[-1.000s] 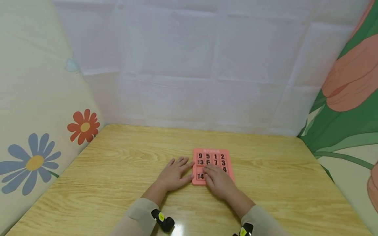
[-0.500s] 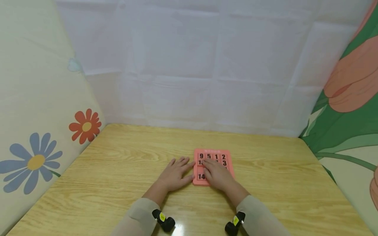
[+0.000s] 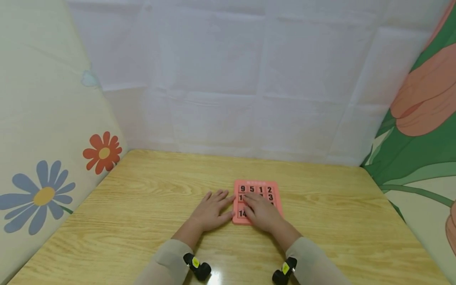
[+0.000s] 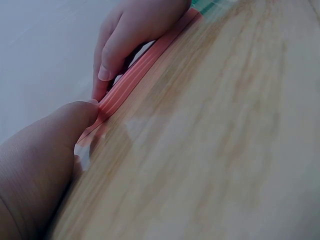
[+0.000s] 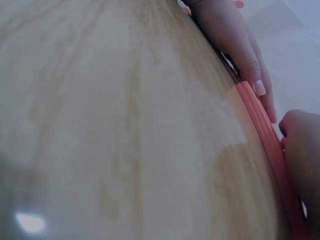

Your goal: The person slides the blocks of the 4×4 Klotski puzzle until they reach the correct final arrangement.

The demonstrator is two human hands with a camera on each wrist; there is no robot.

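Note:
A pink sliding number puzzle (image 3: 255,183) lies flat on the table, its black numerals facing up. In the head view 9, 5, 1, 2 show along its top row, and a 3 sits at the right of the row below. My left hand (image 3: 209,213) rests on the table, fingers spread, thumb and fingertips at the puzzle's left edge. Over the tiles lies my right hand (image 3: 264,213), its fingertips on the second row and its thumb lower down, hiding several tiles. Both wrist views show the puzzle's ridged side (image 4: 132,80) between the two hands.
The wood-grain table (image 3: 160,178) surrounds the puzzle. A white sheet (image 3: 213,79) hangs behind it. Flower-patterned panels stand at left (image 3: 42,99) and right (image 3: 420,158). A black wrist camera (image 3: 197,267) sits on the left sleeve, another (image 3: 284,271) on the right.
My right hand has shifted up and left across the puzzle, its fingertips going from the third row to the second. Lately its thumb moved slightly, partly covering the 14. The left hand stays put.

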